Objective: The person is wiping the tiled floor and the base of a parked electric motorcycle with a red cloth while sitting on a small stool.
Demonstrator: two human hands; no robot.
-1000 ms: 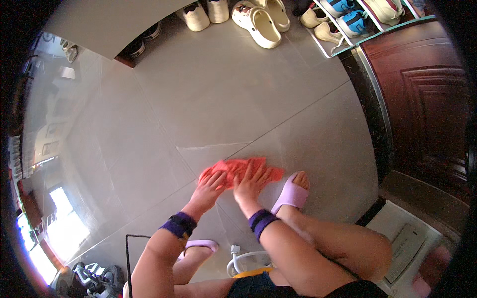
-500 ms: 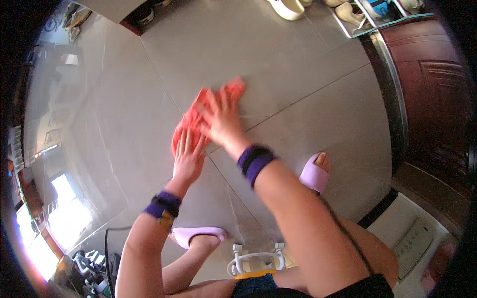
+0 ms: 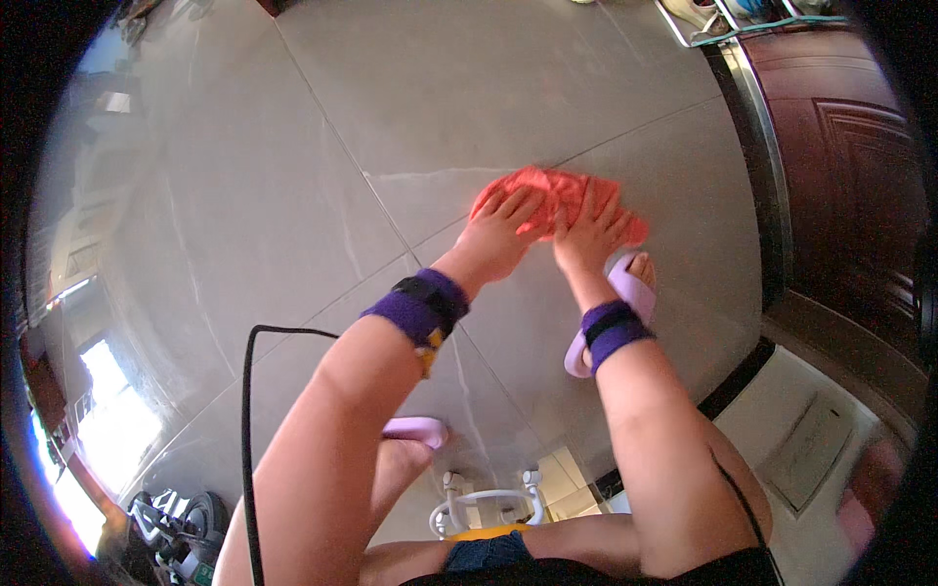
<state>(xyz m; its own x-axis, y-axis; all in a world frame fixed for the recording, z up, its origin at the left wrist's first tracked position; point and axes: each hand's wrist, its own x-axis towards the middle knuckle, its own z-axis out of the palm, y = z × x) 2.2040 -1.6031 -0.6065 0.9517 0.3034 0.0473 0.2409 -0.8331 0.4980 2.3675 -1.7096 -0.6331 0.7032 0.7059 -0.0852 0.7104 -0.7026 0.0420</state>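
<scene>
Stool [image 3: 479,534]: yellow seat, white frame, between legs [image 3: 403,469].
Left hand [image 3: 496,236]: pressed on red cloth [image 3: 553,190], fingers slightly spread.
Right hand [image 3: 588,239]: same cloth, fingers wide.
Cloth: rumpled on grey floor [image 3: 410,127] under both hands, right slipper [image 3: 630,289] just beside.
Door [image 3: 821,181]: dark brown, off right.
Shoe rack [image 3: 718,39]: beyond, shoes [image 3: 697,12] in it.

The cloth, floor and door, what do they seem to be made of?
The cloth looks like soft, matte fabric, full of creases. The floor seems polished tile or stone: straight joints, glossy reflections. The door may be varnished wood or imitation: reddish brown, moulded panels.
</scene>
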